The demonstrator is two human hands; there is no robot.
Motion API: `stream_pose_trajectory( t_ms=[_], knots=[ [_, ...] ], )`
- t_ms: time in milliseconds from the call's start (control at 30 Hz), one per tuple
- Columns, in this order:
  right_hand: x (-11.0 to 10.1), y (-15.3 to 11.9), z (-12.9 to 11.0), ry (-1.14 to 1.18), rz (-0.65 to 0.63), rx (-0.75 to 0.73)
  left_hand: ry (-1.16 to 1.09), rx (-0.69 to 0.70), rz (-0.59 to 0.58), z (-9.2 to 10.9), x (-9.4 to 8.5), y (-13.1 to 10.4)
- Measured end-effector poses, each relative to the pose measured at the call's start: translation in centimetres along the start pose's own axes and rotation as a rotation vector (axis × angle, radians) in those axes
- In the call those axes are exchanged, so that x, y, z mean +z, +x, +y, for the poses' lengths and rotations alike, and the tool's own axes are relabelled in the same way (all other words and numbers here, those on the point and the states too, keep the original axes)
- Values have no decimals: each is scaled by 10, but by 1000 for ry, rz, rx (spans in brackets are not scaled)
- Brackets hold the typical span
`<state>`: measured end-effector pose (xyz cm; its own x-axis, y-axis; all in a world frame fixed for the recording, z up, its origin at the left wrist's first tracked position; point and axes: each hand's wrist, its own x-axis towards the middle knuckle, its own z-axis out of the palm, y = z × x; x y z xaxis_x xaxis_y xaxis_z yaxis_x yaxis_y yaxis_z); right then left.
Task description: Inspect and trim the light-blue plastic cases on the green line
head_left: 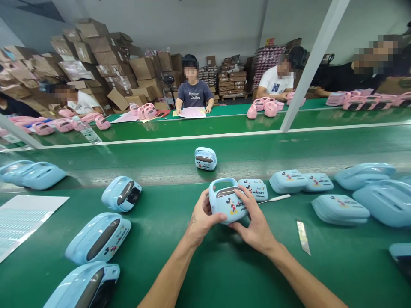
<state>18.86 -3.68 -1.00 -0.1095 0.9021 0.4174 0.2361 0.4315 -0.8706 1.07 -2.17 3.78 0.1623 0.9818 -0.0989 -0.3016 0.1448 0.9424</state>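
Both my hands hold a light blue plastic casing (227, 209) upright above the green bench. It has a loop handle on top, a dark oval window and a printed cartoon mouse. My left hand (204, 216) wraps its left side, thumb across the lower front. With my right hand (255, 222) I grip the right side, fingers over the top edge and thumb beneath. Just behind lies a light blue printed panel (257, 191), partly covered by my fingers. Beside it is a thin tool with a white handle (280, 198), its tip partly hidden.
Several blue casings (99, 241) line the left, near a printed sheet (28, 218). On the right are stacked printed panels (340, 208), blue shells (385, 201) and a blade-shaped strip (302, 237). One casing (206, 158) stands ahead. Co-workers sit opposite with pink casings (147, 111).
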Motion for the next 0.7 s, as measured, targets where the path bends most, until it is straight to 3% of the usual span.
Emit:
stream_pose_trajectory(
  t_ms=[67, 167, 700],
  knots=[
    [8, -3, 3, 189, 82, 85, 13, 80, -68, -2, 6, -5],
    [15, -6, 5, 376, 128, 148, 109, 138, -50, -4, 12, -9],
    [18, -8, 1, 325, 148, 125, 124, 164, -48, -5, 7, -9]
  ],
)
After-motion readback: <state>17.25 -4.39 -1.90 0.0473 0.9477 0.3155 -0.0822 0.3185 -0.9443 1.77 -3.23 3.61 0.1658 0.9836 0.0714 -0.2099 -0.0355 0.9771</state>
